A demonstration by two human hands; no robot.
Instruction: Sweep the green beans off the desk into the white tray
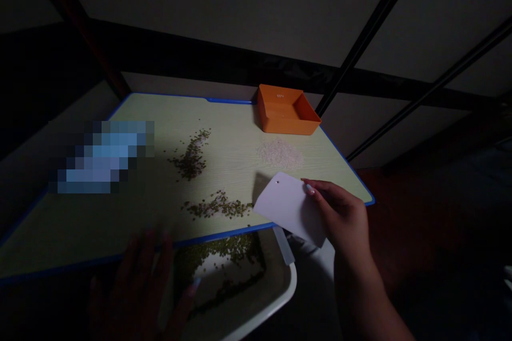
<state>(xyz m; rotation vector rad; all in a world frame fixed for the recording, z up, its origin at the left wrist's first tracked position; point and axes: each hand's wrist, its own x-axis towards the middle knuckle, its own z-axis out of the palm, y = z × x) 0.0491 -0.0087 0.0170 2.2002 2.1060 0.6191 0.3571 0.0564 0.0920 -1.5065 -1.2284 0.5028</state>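
Note:
In my right hand (346, 216) I grip a flat white plastic scraper (286, 202) with a small hole in one corner, thumb and fingers pinching its right edge. The scraper is tilted over the table's front edge. Just left of it lies a strip of small green beans (222, 206). A second heap of green beans (192, 157) lies farther back. My left hand (144, 282) is in shadow at the front edge, fingers spread and holding nothing I can see. Beside it, below the edge, sits a white bin (290, 277) with more green beans (234, 248) inside.
An orange box (290, 112) stands at the table's back right corner, with a pile of white grains (281, 153) before it. A blurred-out bluish patch (106, 157) covers something at the left. The pale table (236, 141) has a blue rim; panelled walls stand behind it.

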